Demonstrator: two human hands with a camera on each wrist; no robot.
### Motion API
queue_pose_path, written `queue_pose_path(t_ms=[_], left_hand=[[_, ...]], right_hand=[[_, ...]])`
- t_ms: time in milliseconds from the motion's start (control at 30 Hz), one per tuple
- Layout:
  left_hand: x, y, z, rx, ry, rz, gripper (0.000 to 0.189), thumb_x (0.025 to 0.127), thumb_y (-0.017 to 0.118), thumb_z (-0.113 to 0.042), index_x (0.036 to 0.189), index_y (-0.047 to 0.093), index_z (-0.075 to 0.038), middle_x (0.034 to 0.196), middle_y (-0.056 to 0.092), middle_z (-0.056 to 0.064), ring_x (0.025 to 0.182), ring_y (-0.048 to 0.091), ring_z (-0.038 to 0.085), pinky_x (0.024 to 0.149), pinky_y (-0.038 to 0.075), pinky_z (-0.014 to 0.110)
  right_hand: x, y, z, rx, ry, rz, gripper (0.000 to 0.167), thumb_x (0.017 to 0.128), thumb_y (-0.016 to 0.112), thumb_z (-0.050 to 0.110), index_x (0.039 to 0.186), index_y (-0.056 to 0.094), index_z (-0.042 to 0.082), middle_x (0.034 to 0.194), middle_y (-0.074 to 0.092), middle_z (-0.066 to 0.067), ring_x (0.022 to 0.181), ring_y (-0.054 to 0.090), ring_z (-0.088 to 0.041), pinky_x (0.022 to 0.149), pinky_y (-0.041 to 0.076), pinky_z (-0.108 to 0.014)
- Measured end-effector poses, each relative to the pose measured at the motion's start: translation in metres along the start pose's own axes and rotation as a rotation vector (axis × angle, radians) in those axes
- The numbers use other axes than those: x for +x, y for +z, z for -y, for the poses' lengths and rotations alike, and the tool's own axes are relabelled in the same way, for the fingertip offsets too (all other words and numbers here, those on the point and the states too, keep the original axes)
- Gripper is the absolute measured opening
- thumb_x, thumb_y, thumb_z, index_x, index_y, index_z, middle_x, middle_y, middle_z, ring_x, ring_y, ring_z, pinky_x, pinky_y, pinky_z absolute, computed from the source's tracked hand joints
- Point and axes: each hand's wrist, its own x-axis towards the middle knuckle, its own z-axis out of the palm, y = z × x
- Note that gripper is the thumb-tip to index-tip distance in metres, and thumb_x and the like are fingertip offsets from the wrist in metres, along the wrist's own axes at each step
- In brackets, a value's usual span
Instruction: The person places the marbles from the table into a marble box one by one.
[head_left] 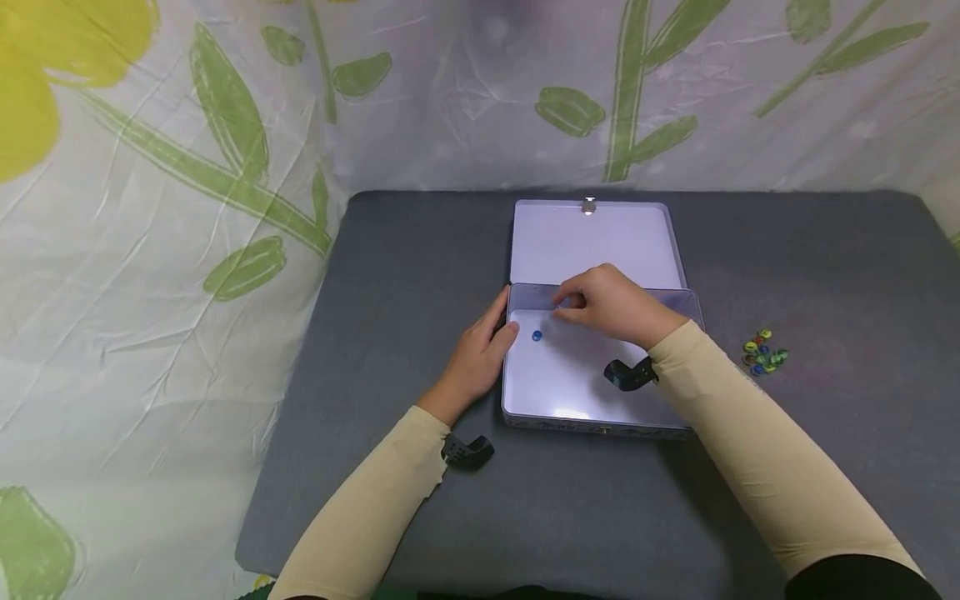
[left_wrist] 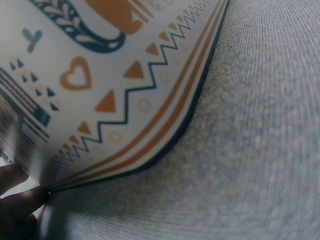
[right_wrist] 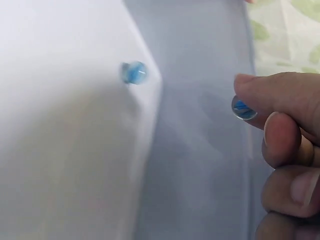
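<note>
A shallow metal tin box (head_left: 577, 387) stands on the table with its hinged lid laid back. My right hand (head_left: 617, 310) is over the box, pinching a clear glass marble with blue streaks (right_wrist: 241, 107) between thumb and finger. Another blue marble (head_left: 537, 336) lies on the box floor near the back left; in the right wrist view this marble (right_wrist: 133, 73) is close to the wall. Against the box's left side rests my left hand (head_left: 474, 357), its fingers extended along the outside and the thumb at the rim. The left wrist view shows fingertips (left_wrist: 22, 200) at a patterned corner.
To the right of the box, several coloured marbles (head_left: 763, 353) sit in a small cluster on the dark grey table (head_left: 405, 275). The open lid (head_left: 596, 242) with its metal clasp (head_left: 588, 206) lies behind the box. A flower-print sheet (head_left: 465, 125) hangs beyond the table.
</note>
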Motion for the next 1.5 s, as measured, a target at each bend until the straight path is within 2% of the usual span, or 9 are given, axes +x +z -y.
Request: queue_pose_path(t_ms=[133, 433, 567, 700, 967, 1100, 1267, 1367, 1500], left_hand=[[0.001, 0.001, 0.0, -0.001, -0.003, 0.011, 0.065, 0.108, 0.039, -0.047, 0.169, 0.026, -0.028, 0.17, 0.033, -0.001, 0.156, 0.033, 0.02, 0.125, 0.031, 0.047], [0.0, 0.0, -0.001, -0.012, 0.01, 0.015, 0.066, 0.108, 0.039, -0.045, 0.169, 0.026, -0.023, 0.171, 0.033, 0.002, 0.156, 0.033, 0.021, 0.126, 0.03, 0.047], [0.0, -0.001, -0.001, -0.012, 0.014, 0.009, 0.065, 0.109, 0.04, -0.044, 0.169, 0.027, -0.022, 0.171, 0.033, 0.003, 0.156, 0.033, 0.022, 0.126, 0.03, 0.047], [0.0, -0.002, -0.001, -0.013, 0.016, 0.002, 0.065, 0.109, 0.041, -0.044, 0.169, 0.028, -0.023, 0.17, 0.034, 0.003, 0.156, 0.034, 0.022, 0.126, 0.03, 0.047], [0.0, -0.001, -0.001, -0.008, 0.021, 0.008, 0.065, 0.109, 0.039, -0.045, 0.169, 0.027, -0.023, 0.171, 0.032, 0.001, 0.156, 0.032, 0.02, 0.126, 0.029, 0.046], [0.0, -0.002, -0.001, -0.005, 0.012, 0.001, 0.065, 0.108, 0.039, -0.046, 0.169, 0.028, -0.024, 0.17, 0.034, 0.002, 0.156, 0.033, 0.021, 0.126, 0.03, 0.047], [-0.004, -0.001, 0.0, 0.014, -0.02, 0.008, 0.066, 0.107, 0.039, -0.048, 0.168, 0.029, -0.027, 0.169, 0.036, 0.001, 0.155, 0.035, 0.022, 0.125, 0.031, 0.05], [-0.004, 0.001, 0.002, 0.014, -0.021, 0.014, 0.066, 0.107, 0.039, -0.049, 0.168, 0.028, -0.028, 0.169, 0.036, 0.0, 0.155, 0.035, 0.022, 0.125, 0.032, 0.049], [0.0, 0.0, 0.002, 0.003, 0.0, -0.003, 0.066, 0.107, 0.04, -0.047, 0.168, 0.029, -0.025, 0.169, 0.036, 0.001, 0.155, 0.035, 0.022, 0.125, 0.032, 0.048]], right_hand=[[0.001, 0.007, 0.001, -0.002, 0.003, 0.053, 0.012, 0.089, 0.083, 0.007, 0.099, 0.081, 0.001, 0.063, 0.055, 0.004, 0.061, 0.047, -0.01, 0.059, 0.04, -0.027], [0.006, 0.019, -0.004, -0.034, 0.028, 0.148, 0.013, 0.089, 0.082, 0.007, 0.1, 0.081, 0.0, 0.067, 0.059, 0.002, 0.063, 0.05, -0.011, 0.063, 0.045, -0.029], [0.009, 0.025, -0.006, -0.08, 0.013, 0.168, 0.014, 0.089, 0.083, 0.009, 0.101, 0.082, 0.001, 0.077, 0.07, 0.0, 0.067, 0.055, -0.01, 0.066, 0.05, -0.03], [0.01, 0.03, -0.005, -0.15, 0.01, 0.167, 0.015, 0.089, 0.083, 0.011, 0.101, 0.083, 0.003, 0.088, 0.078, -0.003, 0.071, 0.06, -0.011, 0.072, 0.056, -0.034], [0.008, 0.032, -0.003, -0.18, 0.01, 0.155, 0.014, 0.087, 0.085, 0.011, 0.099, 0.083, 0.003, 0.09, 0.079, -0.005, 0.072, 0.063, -0.011, 0.075, 0.059, -0.036], [0.01, 0.034, -0.002, -0.187, 0.019, 0.159, 0.017, 0.087, 0.086, 0.014, 0.1, 0.083, 0.005, 0.089, 0.079, -0.002, 0.071, 0.062, -0.011, 0.075, 0.058, -0.035], [0.008, 0.036, -0.001, -0.185, 0.034, 0.168, 0.024, 0.085, 0.089, 0.021, 0.104, 0.083, 0.006, 0.079, 0.074, 0.003, 0.068, 0.057, -0.01, 0.069, 0.053, -0.032], [0.005, 0.032, -0.002, -0.156, 0.035, 0.138, 0.026, 0.084, 0.089, 0.018, 0.105, 0.082, 0.004, 0.074, 0.069, 0.003, 0.066, 0.055, -0.01, 0.066, 0.051, -0.032], [0.006, 0.025, -0.003, -0.119, 0.03, 0.106, 0.022, 0.086, 0.086, 0.012, 0.105, 0.081, 0.002, 0.076, 0.071, 0.0, 0.066, 0.056, -0.011, 0.066, 0.051, -0.032]])
